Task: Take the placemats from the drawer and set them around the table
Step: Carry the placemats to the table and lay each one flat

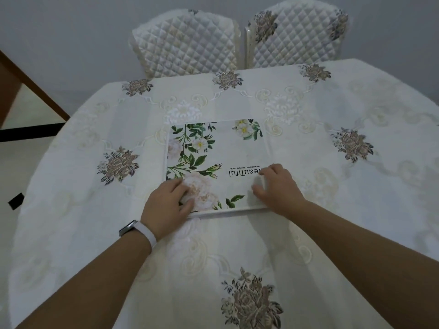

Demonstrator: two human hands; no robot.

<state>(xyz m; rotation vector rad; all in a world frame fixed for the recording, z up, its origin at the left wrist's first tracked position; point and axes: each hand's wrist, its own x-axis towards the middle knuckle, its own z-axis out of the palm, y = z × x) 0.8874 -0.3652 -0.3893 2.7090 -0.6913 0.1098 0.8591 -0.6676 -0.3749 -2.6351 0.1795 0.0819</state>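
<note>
Flatly, both hands rest on a white rectangular placemat printed with green leaves and pale flowers (221,162), which lies on the middle of the bench. The left hand (166,205) lies palm down over the mat's near left corner, fingers spread and relaxed across a large printed bloom, gripping nothing. The right hand (276,188) presses on the near right part of the mat, its fingers bent and partly covering the first letter of the black word "Beautiful", which reads upside down from this side; a thin pale edge under the mat's near side suggests more than one sheet, though I cannot tell how many. Whether the right fingers pinch an edge or simply press down is unclear. A white band with a dark-faced watch (137,231) circles the left wrist.

Around the mat spreads a cream embroidered tablecloth with brown-grey rose motifs (332,198), covering the whole bench. Beyond the far edge stand two chairs with white quilted covers, the left chair (187,43) and the right chair (297,34), side by side and pushed close to the bench. Left of the bench, a brown wooden panel (14,86) stands against the pale floor.
</note>
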